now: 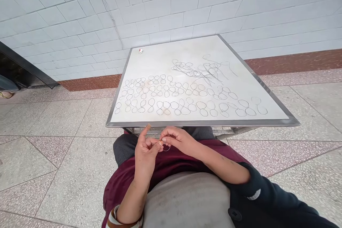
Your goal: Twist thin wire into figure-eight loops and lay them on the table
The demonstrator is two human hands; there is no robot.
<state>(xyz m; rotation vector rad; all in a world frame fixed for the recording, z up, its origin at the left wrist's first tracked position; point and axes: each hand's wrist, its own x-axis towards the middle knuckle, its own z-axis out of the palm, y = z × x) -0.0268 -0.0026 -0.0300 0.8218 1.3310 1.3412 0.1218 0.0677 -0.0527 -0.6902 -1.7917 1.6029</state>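
My left hand [146,149] and my right hand [176,139] meet over my lap, just in front of the table's near edge. Between their pinched fingertips is a thin wire loop [166,149], its curve hanging below the right fingers. The left index finger points up and away, while the left thumb presses toward the right fingertips. Exactly where the wire passes between the fingers is hidden. Beyond the hands, rows of wire figure-eights [173,106] lie on the white tabletop [155,60].
A tangle of loose curved wires [205,69] lies toward the back right of the table. Near the far left corner sits a small white and red object [140,51]. A grey metal rim [203,123] edges the table, and a tiled wall [165,14] stands behind it.
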